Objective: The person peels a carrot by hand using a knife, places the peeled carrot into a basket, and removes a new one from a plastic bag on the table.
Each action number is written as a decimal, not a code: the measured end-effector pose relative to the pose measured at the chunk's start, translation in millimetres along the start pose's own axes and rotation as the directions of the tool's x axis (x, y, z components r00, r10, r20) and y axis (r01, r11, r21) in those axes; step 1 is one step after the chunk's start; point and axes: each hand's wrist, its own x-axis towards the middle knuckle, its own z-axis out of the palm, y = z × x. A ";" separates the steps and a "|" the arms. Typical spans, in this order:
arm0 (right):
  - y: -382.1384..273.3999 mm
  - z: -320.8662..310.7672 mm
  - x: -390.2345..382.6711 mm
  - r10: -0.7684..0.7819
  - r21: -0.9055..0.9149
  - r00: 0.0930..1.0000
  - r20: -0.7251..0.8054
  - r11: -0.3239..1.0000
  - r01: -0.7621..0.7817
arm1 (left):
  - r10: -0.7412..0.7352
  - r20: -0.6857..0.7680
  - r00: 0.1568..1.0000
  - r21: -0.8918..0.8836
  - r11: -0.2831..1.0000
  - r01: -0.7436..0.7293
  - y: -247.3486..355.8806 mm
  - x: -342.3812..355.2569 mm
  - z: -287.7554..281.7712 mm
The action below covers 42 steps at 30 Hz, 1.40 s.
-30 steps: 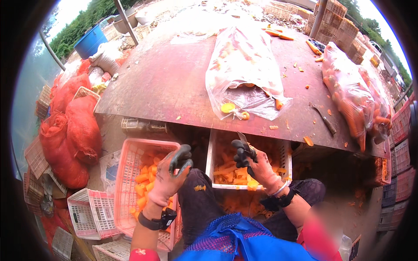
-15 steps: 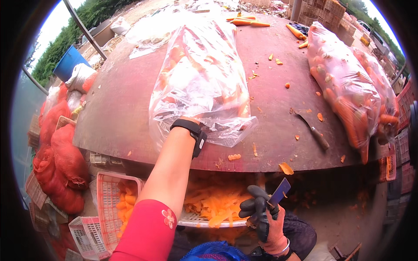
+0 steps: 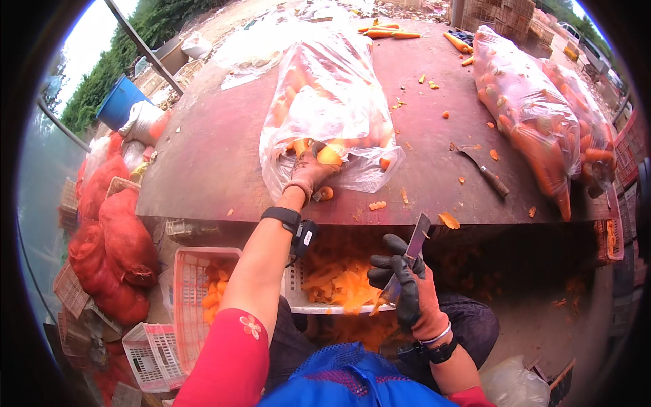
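My gloved left hand point(image 3: 310, 173) reaches into the open end of a clear plastic bag point(image 3: 319, 88) of carrots on the reddish tabletop, its fingers gripping a carrot point(image 3: 330, 155) with a pale cut end. My gloved right hand point(image 3: 413, 292) holds a blade tool point(image 3: 418, 234) upright below the table edge, over a white crate point(image 3: 295, 298) full of orange peelings point(image 3: 346, 285). A pink crate point(image 3: 191, 285) with orange pieces is left of my left forearm. A loose curved knife point(image 3: 491, 180) lies on the tabletop to the right.
Bagged carrots point(image 3: 522, 136) lie along the table's right side, loose carrots point(image 3: 393, 34) at the far edge. Red mesh sacks point(image 3: 122, 244), a blue bucket point(image 3: 115, 105) and more crates point(image 3: 146, 356) stand at the left. Metal posts point(image 3: 146, 47) rise beside the table.
My left hand moved from over the pink crate up into the bag and now grips a carrot there. My right hand shifted slightly rightward and lower, still with the blade.
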 end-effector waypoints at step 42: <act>83.2 15.3 -26.6 -0.157 -0.785 0.769 0.620 -0.125 0.607 | 0.331 0.093 0.939 -0.643 0.740 -0.197 -55.1 -318.0 3.0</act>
